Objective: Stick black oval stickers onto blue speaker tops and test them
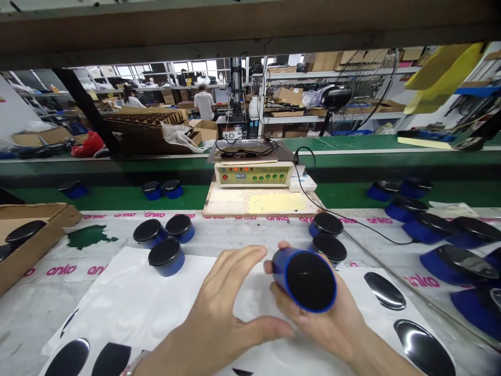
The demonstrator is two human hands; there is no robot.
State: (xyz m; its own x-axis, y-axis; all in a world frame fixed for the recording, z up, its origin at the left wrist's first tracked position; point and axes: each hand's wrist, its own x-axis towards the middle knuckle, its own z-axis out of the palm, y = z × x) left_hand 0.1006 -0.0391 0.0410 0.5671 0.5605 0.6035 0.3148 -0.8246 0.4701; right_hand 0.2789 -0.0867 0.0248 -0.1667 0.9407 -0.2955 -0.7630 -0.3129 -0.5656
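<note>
the right hand (pixel 332 326) is wrapped around a short blue cylinder with a round black end (pixel 309 282), grasping it by its side. the cylinder is up off the surface (pixel 35 313) and tilted, so that its black end, ringed by a blue rim, faces back toward the person. the left hand (pixel 223 303) is released and holds nothing: its thumb and fingers are spread wide just left of the cylinder, the thumb tip close to the right hand, though whether the two touch cannot be told. below both hands a glossy white sheet (pixel 129 292) lies on the surface, which is covered in greyish film (pixel 238 237) printed with pink "anko" lettering (pixel 60 270). on the right part of the sheet lie two shiny black oval pieces (pixel 385 291). three blue round units with glossy black tops (pixel 166 256) stand close together beyond the left hand, two similar units (pixel 325 224) stand just beyond the held cylinder, and a larger group of such units (pixel 430 227) is at the far right. at the left edge, an open brown cardboard box (pixel 70 216) holds dark round-topped items (pixel 25 232). further back, a cream-coloured control box with green buttons (pixel 254 176) sits on a pale board (pixel 219 201).
</note>
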